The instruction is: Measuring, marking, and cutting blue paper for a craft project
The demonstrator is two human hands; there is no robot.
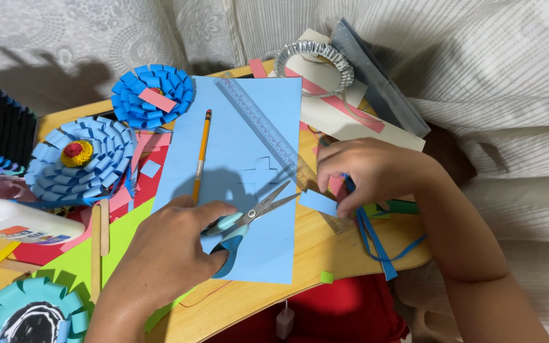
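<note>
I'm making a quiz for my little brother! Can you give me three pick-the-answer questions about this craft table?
1. Where does the pencil lie?
A. on the blue sheet
B. in the foil dish
C. under the glue bottle

2. What colour are the scissors' handles?
A. red
B. light blue
C. yellow

3. How are the scissor blades?
A. shut
B. hidden
C. open

Answers: 1 A, it rests on the sheet beside the ruler. 2 B, the left hand grips blue loops. 3 C, the tips stand apart.
</note>
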